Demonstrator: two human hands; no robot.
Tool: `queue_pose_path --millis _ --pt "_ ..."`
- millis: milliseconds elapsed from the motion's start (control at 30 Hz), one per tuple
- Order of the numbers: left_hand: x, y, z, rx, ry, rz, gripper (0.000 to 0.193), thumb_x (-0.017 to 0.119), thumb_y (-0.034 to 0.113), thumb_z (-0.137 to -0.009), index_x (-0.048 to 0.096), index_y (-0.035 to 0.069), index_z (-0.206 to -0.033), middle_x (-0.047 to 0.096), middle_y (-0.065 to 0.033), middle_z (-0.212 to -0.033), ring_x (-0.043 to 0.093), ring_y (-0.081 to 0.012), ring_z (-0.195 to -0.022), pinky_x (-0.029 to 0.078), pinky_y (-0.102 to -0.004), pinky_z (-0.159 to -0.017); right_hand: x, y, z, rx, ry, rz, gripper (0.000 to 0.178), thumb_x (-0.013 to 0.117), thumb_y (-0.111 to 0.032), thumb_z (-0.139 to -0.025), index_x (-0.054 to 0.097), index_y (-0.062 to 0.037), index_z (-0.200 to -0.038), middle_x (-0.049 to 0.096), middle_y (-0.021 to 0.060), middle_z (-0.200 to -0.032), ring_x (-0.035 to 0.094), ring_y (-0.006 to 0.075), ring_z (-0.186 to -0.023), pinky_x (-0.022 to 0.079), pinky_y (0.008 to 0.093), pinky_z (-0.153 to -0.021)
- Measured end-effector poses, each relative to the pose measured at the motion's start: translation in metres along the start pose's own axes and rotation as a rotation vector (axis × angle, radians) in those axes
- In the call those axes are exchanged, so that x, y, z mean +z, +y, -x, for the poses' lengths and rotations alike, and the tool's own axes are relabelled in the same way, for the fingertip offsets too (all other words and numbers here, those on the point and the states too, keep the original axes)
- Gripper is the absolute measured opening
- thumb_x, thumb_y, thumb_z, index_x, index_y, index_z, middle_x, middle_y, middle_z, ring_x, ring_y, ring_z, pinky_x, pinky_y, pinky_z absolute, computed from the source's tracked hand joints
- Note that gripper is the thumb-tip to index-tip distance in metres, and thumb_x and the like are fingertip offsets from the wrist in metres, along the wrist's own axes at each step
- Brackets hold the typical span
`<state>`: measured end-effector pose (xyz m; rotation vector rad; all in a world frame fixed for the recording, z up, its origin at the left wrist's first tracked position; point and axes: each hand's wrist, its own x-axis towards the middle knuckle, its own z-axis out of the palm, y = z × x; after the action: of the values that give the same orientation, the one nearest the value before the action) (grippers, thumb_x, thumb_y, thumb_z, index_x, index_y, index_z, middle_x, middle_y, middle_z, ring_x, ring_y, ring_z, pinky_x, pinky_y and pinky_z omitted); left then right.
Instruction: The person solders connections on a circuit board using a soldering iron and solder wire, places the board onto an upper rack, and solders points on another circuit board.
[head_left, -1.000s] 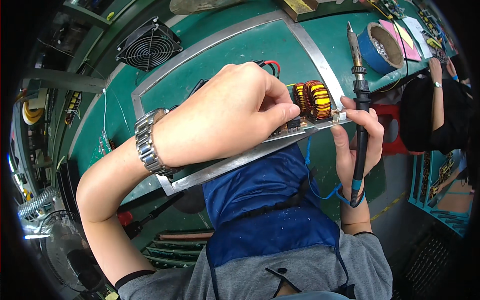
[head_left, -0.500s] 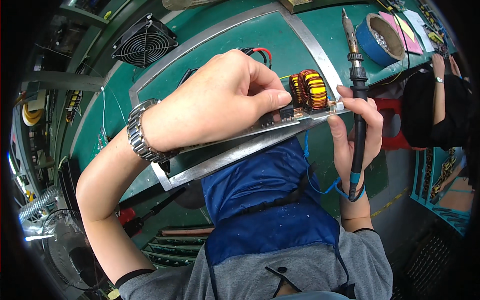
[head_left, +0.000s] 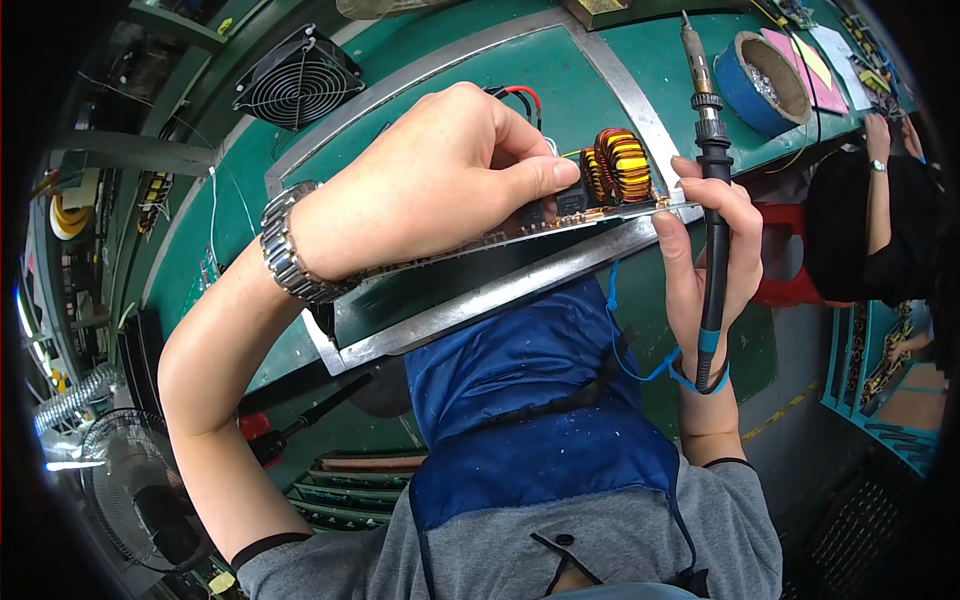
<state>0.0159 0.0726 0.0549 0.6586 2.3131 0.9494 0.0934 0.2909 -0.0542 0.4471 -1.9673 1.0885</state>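
My left hand (head_left: 440, 185) reaches across a circuit board (head_left: 520, 236), which is tilted above the bench. Its thumb and forefinger are closed at a black block-shaped component (head_left: 571, 201) on the board; the other fingers are hidden behind. Just right of those fingertips stands a copper-wound coil with yellow on its core (head_left: 622, 166). My right hand (head_left: 735, 240) pinches the board's right end between thumb and fingers. That same hand also carries a soldering iron (head_left: 713, 150), black-handled, its tip pointing up and away from the board.
A metal frame (head_left: 440, 318) lies on the green bench. A black fan (head_left: 300, 85) stands at the far left. At the far right is a blue-sided ring-shaped container (head_left: 748, 90) with shiny bits inside. A co-worker's arm (head_left: 879, 195) shows beyond a red stool (head_left: 785, 250).
The board and its coil have risen slightly away from me, and the board's near edge is tilted differently. Both hands keep their hold; the soldering iron has shifted a little left.
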Motion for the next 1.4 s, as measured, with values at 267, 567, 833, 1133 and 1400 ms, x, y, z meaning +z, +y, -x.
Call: queue_pose_path --millis 267,567,833,1133,1400 --pt "-0.022 -0.006 0.0 0.169 0.092 0.168 0.045 0.055 0.039 -0.101 0.07 -0.003 -0.104 0.072 -0.0095 -0.093 0.07 -0.0121 -0.087 0.057 -0.0254 -0.078 0.009 0.011 -0.002 0.018 0.016 0.014 0.036 0.078 -0.008 -0.082 0.057 -0.0015 -0.111 0.069 0.0169 -0.104 0.066 0.0288 -0.095 0.051 0.0366 -0.085" --pt "-0.091 -0.05 0.015 -0.047 0.132 0.043 0.049 0.056 0.043 -0.098 0.065 -0.001 -0.119 0.069 -0.0124 -0.111 0.066 -0.0172 -0.103 0.052 -0.0284 -0.092 0.009 0.022 0.0 0.15 0.029 -0.008 0.033 0.075 -0.005 -0.085 0.058 -0.0022 -0.113 0.068 0.0178 -0.11 0.065 0.0262 -0.102 0.049 0.0361 -0.092" --pt "-0.07 -0.096 -0.045 0.067 -0.649 0.225 0.059 0.066 0.031 -0.095 0.048 -0.003 -0.14 0.063 -0.0113 -0.126 0.056 -0.0135 -0.115 0.043 -0.0296 -0.103 0.001 0.022 0.009 0.204 -0.015 -0.021 0.029 0.066 0.003 -0.087 0.053 -0.0007 -0.113 0.063 0.0184 -0.111 0.062 0.0278 -0.109 0.045 0.0386 -0.098" --pt "-0.007 -0.096 -0.076 0.226 -0.592 0.038 0.052 0.07 0.048 -0.089 0.061 -0.004 -0.091 0.056 -0.0005 -0.073 0.049 -0.0114 -0.071 0.043 -0.0341 -0.062 -0.015 0.024 0.024 0.246 -0.012 -0.037 0.042 0.075 -0.021 -0.089 0.052 -0.0005 -0.118 0.063 0.0159 -0.106 0.062 0.0313 -0.109 0.045 0.0432 -0.099" --pt "-0.034 -0.097 0.05 0.182 -0.208 0.166 0.049 0.067 0.035 -0.092 0.055 0.001 -0.125 0.064 -0.0071 -0.102 0.058 -0.015 -0.095 0.046 -0.0306 -0.087 -0.013 0.027 0.011 0.184 0.101 -0.043 0.057 0.066 -0.046 -0.093 0.05 0.0023 -0.119 0.057 0.0175 -0.109 0.059 0.0347 -0.115 0.042 0.048 -0.103"
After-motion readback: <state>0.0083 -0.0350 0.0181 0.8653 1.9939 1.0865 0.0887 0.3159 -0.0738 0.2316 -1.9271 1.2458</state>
